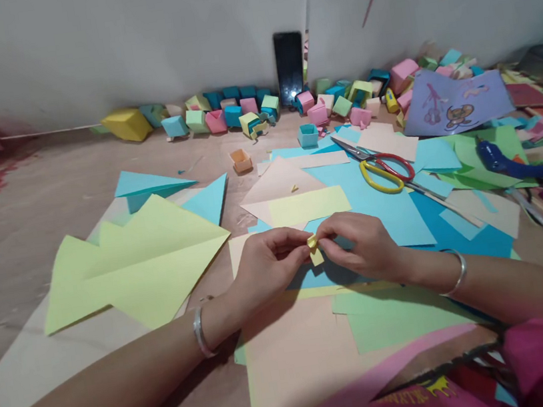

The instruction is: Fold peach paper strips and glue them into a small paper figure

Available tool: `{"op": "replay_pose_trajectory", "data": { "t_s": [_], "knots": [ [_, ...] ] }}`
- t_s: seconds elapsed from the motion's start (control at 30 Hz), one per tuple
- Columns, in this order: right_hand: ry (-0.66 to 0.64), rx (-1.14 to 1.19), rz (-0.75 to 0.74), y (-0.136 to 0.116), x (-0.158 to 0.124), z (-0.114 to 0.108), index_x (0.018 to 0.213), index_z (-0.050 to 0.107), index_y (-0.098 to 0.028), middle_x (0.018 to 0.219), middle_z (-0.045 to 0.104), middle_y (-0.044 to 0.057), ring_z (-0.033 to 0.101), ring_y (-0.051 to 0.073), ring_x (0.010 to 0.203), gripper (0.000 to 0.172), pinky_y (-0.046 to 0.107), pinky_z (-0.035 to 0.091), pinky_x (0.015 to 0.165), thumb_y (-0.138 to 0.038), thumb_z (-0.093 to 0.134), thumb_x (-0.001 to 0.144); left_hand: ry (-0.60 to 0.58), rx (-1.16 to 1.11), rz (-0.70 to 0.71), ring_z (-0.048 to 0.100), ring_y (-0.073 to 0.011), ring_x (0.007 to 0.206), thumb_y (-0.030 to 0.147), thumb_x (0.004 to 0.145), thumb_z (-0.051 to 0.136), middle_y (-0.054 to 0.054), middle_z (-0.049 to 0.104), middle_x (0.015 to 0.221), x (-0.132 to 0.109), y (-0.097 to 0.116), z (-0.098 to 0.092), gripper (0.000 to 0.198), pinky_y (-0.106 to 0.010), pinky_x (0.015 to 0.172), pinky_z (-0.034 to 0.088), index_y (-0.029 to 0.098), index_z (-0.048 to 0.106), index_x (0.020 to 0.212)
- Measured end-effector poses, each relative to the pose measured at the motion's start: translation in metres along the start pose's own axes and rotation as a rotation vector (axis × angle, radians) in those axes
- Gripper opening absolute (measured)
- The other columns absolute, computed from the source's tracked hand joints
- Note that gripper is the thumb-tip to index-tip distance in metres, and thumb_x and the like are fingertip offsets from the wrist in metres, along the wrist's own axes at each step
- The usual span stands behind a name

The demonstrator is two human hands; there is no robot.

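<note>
Between my two hands is a small folded piece of yellow paper (316, 256), pinched at its upper end from both sides. My left hand (276, 257) grips its left side with thumb and forefinger. On the other side, my right hand (358, 242) pinches it the same way. Just beyond the hands lies a pale yellow paper strip (309, 205) on blue sheets (385, 221). A tiny yellow scrap (294, 188) rests on a peach sheet (281, 182). Scissors (381, 171) with red and yellow handles lie to the right, apart from my hands.
A folded yellow-green sheet (143, 265) lies at left. Small paper boxes (233, 116) line the wall, with a phone (290, 66) standing among them. A loose orange box (240, 160) and a blue box (308, 135) sit nearer. A blue glue gun (512, 159) lies at right.
</note>
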State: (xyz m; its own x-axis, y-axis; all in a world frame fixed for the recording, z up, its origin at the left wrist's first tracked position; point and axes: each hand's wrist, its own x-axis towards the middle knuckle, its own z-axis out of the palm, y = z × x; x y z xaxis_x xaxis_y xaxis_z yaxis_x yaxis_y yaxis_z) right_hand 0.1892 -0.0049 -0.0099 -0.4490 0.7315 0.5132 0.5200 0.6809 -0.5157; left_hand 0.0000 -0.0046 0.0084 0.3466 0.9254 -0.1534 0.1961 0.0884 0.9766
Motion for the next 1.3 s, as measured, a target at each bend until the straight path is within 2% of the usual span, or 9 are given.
{"op": "replay_pose_trajectory", "data": {
  "t_s": [0.43, 0.8, 1.07, 1.3],
  "knots": [
    [0.031, -0.012, 0.028, -0.001, -0.002, 0.006, 0.074, 0.060, -0.017, 0.070, 0.065, 0.000, 0.056, 0.011, 0.064, 0.012, 0.023, 0.042, 0.064, -0.013, 0.053, 0.083, -0.002, 0.031, 0.062, 0.066, -0.0120, 0.067, 0.016, 0.075, 0.066, -0.003, 0.072, 0.076, 0.000, -0.006, 0.001, 0.009, -0.021, 0.061, 0.054, 0.014, 0.070, 0.083],
    [0.075, -0.040, 0.015, -0.004, -0.003, 0.009, 0.072, 0.058, -0.017, 0.066, 0.063, -0.001, 0.055, 0.010, 0.062, 0.011, 0.022, 0.041, 0.061, -0.013, 0.054, 0.082, 0.064, 0.059, 0.021, 0.065, -0.0114, 0.063, 0.018, 0.074, 0.066, -0.002, 0.072, 0.072, -0.001, -0.001, 0.002, 0.007, -0.020, 0.058, 0.054, 0.014, 0.071, 0.078],
    [0.094, -0.102, 0.003, -0.002, -0.003, 0.009, 0.071, 0.057, -0.018, 0.066, 0.063, 0.000, 0.056, 0.011, 0.061, 0.011, 0.023, 0.041, 0.061, -0.014, 0.053, 0.082, 0.004, 0.006, 0.021, 0.066, -0.0127, 0.066, 0.017, 0.072, 0.070, -0.002, 0.073, 0.075, 0.000, -0.002, 0.003, 0.008, -0.021, 0.060, 0.055, 0.015, 0.071, 0.079],
    [0.098, -0.122, 0.006, -0.006, -0.002, 0.008, 0.069, 0.055, -0.019, 0.062, 0.061, -0.001, 0.054, 0.011, 0.059, 0.014, 0.023, 0.040, 0.059, -0.014, 0.051, 0.081, 0.040, 0.153, 0.069, 0.065, -0.0127, 0.065, 0.021, 0.077, 0.067, -0.002, 0.073, 0.071, -0.003, 0.006, 0.002, 0.007, -0.021, 0.060, 0.053, 0.016, 0.073, 0.077]
  ]
}}
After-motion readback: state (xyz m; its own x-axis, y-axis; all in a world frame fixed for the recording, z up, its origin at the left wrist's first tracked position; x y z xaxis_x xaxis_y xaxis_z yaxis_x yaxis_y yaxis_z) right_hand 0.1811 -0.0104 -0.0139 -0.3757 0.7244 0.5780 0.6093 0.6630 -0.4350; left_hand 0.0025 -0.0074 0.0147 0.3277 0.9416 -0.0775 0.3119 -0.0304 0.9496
